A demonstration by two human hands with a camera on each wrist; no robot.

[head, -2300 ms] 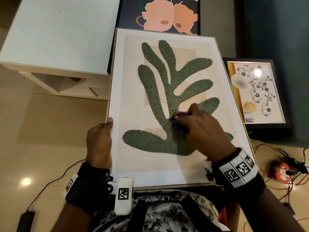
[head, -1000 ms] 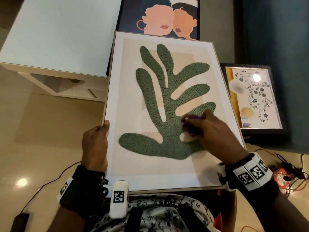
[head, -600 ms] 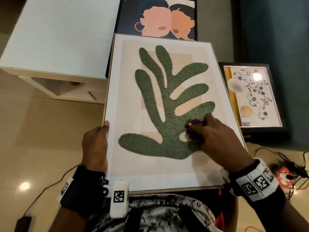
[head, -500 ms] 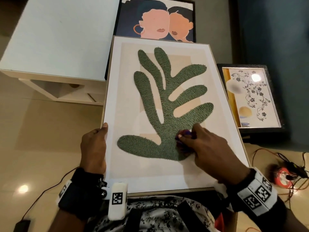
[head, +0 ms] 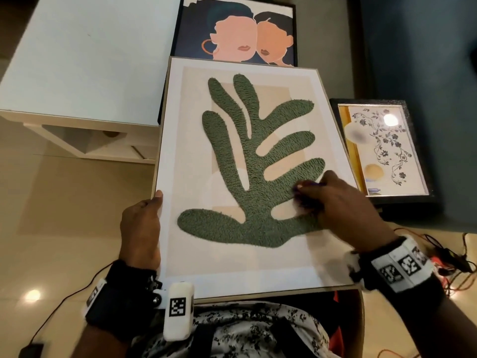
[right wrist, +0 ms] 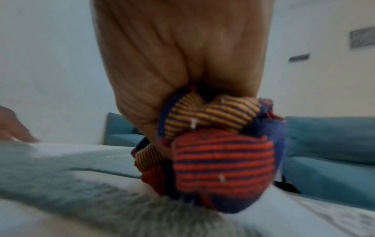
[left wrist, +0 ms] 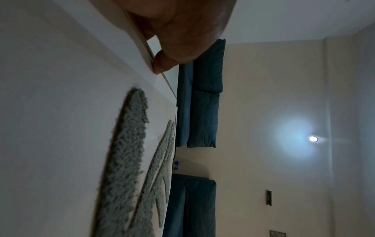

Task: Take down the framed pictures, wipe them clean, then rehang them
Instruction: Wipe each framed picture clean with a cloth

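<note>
A large framed picture of a green leaf shape (head: 247, 161) lies tilted across my lap. My left hand (head: 140, 223) grips its left edge, thumb on the front (left wrist: 162, 67). My right hand (head: 333, 202) presses a bunched striped cloth (right wrist: 219, 160), blue with red and yellow bands, onto the glass at the lower right of the leaf. In the head view the cloth (head: 304, 188) shows only as a purple scrap under the fingers.
A framed picture of two faces (head: 240, 32) stands behind, against a white table (head: 85, 63). A dark-framed floral picture (head: 379, 151) leans on the right by a blue sofa (head: 418, 60). Red and black cables (head: 454, 259) lie on the tiled floor at right.
My right hand has rubbed the cloth left and then back right over the lower right of the leaf. The left hand has kept its hold on the frame's edge.
</note>
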